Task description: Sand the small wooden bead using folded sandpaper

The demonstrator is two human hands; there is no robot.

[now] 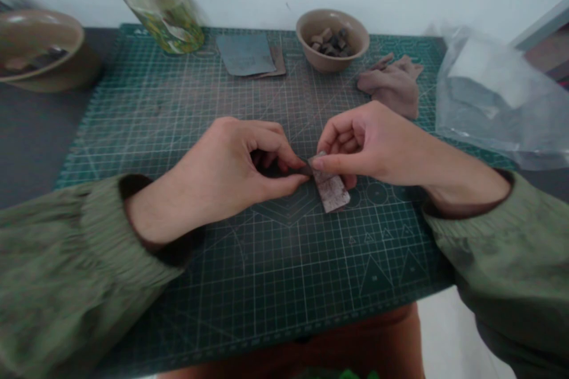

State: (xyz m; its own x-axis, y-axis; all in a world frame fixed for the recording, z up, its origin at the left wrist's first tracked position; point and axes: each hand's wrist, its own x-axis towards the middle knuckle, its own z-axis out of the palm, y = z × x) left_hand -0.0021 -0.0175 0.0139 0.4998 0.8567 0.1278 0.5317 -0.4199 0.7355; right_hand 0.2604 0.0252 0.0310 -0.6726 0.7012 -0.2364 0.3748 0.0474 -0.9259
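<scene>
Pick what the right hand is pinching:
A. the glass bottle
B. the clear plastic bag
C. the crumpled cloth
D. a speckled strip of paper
D. The right hand grips the top end of the speckled strip of paper between thumb and fingers, beside the small dark piece held in the left hand.

A small craft workspace: a green cutting mat point(284, 260) covers the tabletop point(40, 147), with sandpaper sheets point(246, 54) and a bowl point(332, 61) of small pieces along the upper edge.
</scene>
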